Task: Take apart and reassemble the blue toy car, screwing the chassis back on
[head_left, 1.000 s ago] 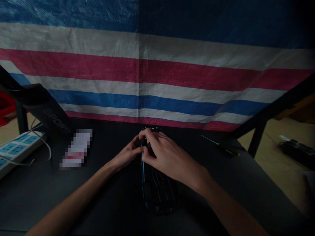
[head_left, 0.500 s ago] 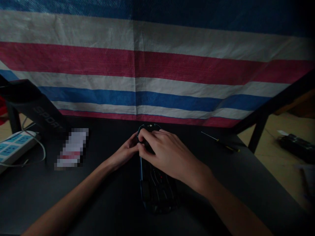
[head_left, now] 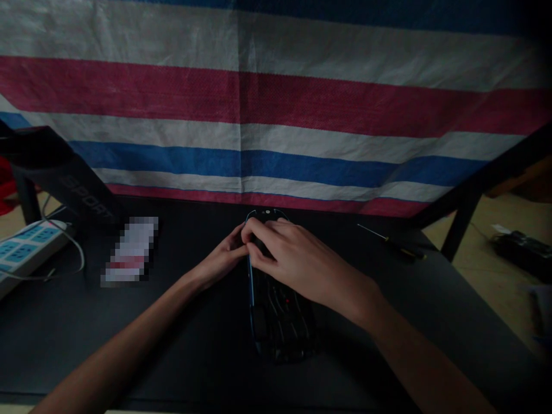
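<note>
A dark toy car (head_left: pixel 280 322) with a blue edge lies upside down on the black table, its underside facing up and a small red spot near the middle. My left hand (head_left: pixel 224 256) grips the car's far left side, its fingertips against the edge near the front wheel area. Across the far end of the car reaches my right hand (head_left: pixel 288 250), its thumb and index finger pinched together at that same left edge, next to my left fingertips. What exactly the fingertips press on is hidden by the fingers.
On the right lies a screwdriver (head_left: pixel 403 248). To the left are a blurred-out phone-shaped item (head_left: pixel 131 250), a dark tilted "SPORT" object (head_left: pixel 81 187) and a white power strip (head_left: pixel 30 247) with a cable. Behind the black table (head_left: pixel 194 356) hangs a striped tarp (head_left: pixel 323 103).
The view has tilted slightly downward, so the scene sits a little higher in the frame. Both hands stay at the same spot on the toy car, with only slight finger movement.
</note>
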`<state>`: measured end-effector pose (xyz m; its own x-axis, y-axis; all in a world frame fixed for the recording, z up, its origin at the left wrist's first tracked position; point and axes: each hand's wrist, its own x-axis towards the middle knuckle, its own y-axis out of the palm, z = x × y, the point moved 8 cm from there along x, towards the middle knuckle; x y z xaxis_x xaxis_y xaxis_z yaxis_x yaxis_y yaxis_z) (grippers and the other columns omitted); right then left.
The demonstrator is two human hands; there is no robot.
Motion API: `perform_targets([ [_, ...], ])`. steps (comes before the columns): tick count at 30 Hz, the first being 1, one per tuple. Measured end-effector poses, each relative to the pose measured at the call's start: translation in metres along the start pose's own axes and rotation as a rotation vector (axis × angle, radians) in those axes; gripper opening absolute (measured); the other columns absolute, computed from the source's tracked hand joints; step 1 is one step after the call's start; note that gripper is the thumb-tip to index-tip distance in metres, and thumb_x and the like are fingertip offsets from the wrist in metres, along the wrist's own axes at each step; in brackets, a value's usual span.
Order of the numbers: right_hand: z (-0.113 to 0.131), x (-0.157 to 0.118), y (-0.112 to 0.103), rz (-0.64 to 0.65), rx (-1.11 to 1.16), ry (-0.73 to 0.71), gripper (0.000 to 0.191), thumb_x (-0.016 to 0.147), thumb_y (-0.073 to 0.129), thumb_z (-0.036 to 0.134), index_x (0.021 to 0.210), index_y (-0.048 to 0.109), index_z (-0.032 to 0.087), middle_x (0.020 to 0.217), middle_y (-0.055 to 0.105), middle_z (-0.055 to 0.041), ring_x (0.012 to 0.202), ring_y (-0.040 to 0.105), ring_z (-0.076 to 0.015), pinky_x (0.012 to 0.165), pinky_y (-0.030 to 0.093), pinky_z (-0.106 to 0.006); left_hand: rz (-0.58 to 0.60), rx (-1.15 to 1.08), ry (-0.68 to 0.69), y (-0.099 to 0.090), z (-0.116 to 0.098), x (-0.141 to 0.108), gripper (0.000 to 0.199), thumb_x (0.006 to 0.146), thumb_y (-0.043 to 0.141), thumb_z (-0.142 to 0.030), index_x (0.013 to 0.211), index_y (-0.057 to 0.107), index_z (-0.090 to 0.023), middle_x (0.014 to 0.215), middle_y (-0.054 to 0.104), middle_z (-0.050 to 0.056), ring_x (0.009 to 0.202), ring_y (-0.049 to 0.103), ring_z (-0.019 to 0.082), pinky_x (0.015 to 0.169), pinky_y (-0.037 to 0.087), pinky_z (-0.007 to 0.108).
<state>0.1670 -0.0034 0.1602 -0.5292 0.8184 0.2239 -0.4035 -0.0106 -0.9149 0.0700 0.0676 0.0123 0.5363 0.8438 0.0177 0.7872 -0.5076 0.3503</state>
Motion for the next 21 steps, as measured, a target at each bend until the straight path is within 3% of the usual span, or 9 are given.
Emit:
perform_targets([
  [3,0.005,0.001,-0.003,-0.028,0.034,-0.062,0.015,0.099,0.051,0.02,0.111,0.061,0.021,0.109,0.072,-0.0051,0.102,0.064,-0.0207,0.095,0.044,-0.035,-0.032,-0.005,0.006,-0.002,-0.001,0.0,0.057,0.075,0.086,-0.024,0.128,0.065,-0.02,0.107,0.075,0.008,0.117,0.065,0.029,0.105,0.048,0.038],
  [8,0.003,0.002,0.001,-0.036,-0.04,-0.017,0.021,0.107,0.043,0.031,0.11,0.062,0.022,0.092,0.071,-0.0035,0.086,0.065,-0.0198,0.082,0.045,-0.034,-0.036,-0.005,-0.027,0.0,-0.002,-0.003,0.051,0.077,0.085,-0.025,0.124,0.065,-0.02,0.109,0.075,0.008,0.127,0.061,0.031,0.108,0.046,0.039],
  [13,0.006,0.003,-0.002,-0.056,0.027,-0.085,0.013,0.099,0.051,0.019,0.11,0.059,0.021,0.104,0.071,-0.0039,0.098,0.064,-0.019,0.095,0.042,-0.034,-0.023,-0.008,-0.016,-0.002,-0.001,-0.002,0.05,0.075,0.087,-0.027,0.12,0.066,-0.021,0.102,0.074,0.004,0.12,0.063,0.03,0.105,0.048,0.037],
  [17,-0.002,0.003,-0.001,-0.038,-0.019,-0.018,0.019,0.106,0.046,0.032,0.107,0.062,0.023,0.095,0.071,-0.0025,0.087,0.064,-0.0193,0.081,0.044,-0.033,-0.026,-0.032,-0.048,-0.007,0.007,0.001,0.056,0.074,0.087,-0.025,0.125,0.064,-0.02,0.103,0.075,0.006,0.117,0.065,0.029,0.102,0.049,0.035],
  [21,0.001,0.002,-0.001,-0.044,0.02,-0.058,0.01,0.101,0.052,0.022,0.106,0.061,0.022,0.101,0.072,-0.0034,0.096,0.064,-0.0188,0.089,0.043,-0.032,0.012,-0.013,0.011,-0.004,0.003,0.002,0.057,0.076,0.085,-0.021,0.129,0.064,-0.018,0.101,0.076,0.008,0.116,0.065,0.027,0.104,0.048,0.035],
])
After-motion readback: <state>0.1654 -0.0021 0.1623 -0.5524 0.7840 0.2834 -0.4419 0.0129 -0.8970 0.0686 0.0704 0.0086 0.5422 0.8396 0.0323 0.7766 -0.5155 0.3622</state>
